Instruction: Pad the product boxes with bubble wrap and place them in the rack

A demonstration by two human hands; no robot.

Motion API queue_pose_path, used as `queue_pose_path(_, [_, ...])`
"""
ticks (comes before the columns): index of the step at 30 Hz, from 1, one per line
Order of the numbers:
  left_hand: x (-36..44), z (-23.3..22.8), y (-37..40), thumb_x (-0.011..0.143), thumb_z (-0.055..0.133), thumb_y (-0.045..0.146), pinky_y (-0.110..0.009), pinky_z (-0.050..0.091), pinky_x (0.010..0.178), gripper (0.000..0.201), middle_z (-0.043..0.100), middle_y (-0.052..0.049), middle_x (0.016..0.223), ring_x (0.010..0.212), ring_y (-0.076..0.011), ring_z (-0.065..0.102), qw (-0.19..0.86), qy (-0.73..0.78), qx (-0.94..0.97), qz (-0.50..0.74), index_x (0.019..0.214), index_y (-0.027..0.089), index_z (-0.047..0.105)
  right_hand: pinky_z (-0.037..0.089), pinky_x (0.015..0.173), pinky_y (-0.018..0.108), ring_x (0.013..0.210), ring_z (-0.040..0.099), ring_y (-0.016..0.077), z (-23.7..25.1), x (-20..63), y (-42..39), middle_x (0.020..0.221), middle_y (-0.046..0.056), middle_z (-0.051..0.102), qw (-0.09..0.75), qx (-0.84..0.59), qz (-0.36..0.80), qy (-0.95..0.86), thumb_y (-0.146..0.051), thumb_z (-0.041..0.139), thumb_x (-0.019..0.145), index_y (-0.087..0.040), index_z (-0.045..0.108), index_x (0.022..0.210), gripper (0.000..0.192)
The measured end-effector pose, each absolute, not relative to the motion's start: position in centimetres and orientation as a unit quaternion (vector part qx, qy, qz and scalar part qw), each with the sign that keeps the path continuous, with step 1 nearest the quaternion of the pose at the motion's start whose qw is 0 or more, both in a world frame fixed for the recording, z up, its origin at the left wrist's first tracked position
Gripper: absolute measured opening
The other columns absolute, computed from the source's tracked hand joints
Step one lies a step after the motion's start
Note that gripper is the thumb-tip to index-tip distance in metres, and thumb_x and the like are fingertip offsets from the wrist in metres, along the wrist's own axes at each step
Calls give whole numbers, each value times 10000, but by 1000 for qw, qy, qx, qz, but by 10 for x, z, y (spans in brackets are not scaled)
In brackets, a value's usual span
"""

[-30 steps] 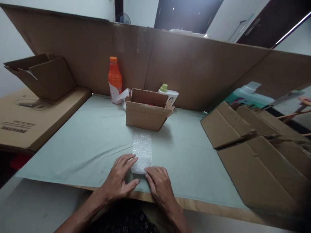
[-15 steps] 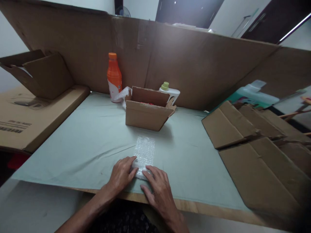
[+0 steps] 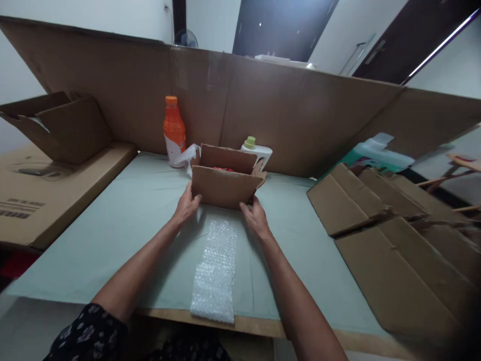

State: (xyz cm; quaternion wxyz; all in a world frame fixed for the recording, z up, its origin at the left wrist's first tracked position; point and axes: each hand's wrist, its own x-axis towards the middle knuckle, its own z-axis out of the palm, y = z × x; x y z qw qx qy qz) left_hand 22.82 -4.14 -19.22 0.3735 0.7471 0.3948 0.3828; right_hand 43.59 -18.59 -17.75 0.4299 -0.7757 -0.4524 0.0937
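Left hand (image 3: 186, 204) clasps left corner of small open carton (image 3: 224, 179); right hand (image 3: 255, 216) grips right corner. Carton between hands, red item inside. Bubble wrap strip (image 3: 217, 269) lies flat, just behind hands, unused. Looks like wrapping not begun, carton unsealed.

Both hands, left (image 3: 185, 205) and right (image 3: 255, 218), left the bubble wrap (image 3: 216, 271) and now grip the box (image 3: 223, 183).

**Table under pale green cloth**

The table (image 3: 323, 336) wore a pale green cloth (image 3: 124, 220). On it lay a bubble-wrap strip (image 3: 216, 271), an open cardboard box (image 3: 223, 185), an orange bottle (image 3: 173, 131), a white bottle (image 3: 257, 150) and flattened cartons (image 3: 391, 250).
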Motion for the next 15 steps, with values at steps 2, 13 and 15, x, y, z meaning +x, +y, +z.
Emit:
queue_pose_path(2, [237,-196,-40,874,474,190,-434,476,1058,636,609,-119,1384,1243,-269,590,378,404,737,388,1504,170,381,502,887,419,1058,661,318,-182,444,-165,1173,194,716,424,-784,88,-444,-372,486,904,-128,595,1241,430])
queue_pose_path(13, [197,-192,-74,834,592,239,-516,405,1135,716,487,-179,1514,1376,-330,479,368,421,746,361,1513,144,385,479,999,468,1207,612,316,-175,420,-220,1327,188,650,415,-776,108,-462,-404,576,888,-139,554,1354,536])
queue_pose_path(15, [159,-196,-108,841,637,299,-546,396,1139,605,562,-135,1451,1340,-320,517,361,336,813,310,1426,212,511,466,1037,475,1234,599,292,-178,392,-275,1356,142,641,377,-687,124,-609,-433,601,907,-205,558,1370,518])
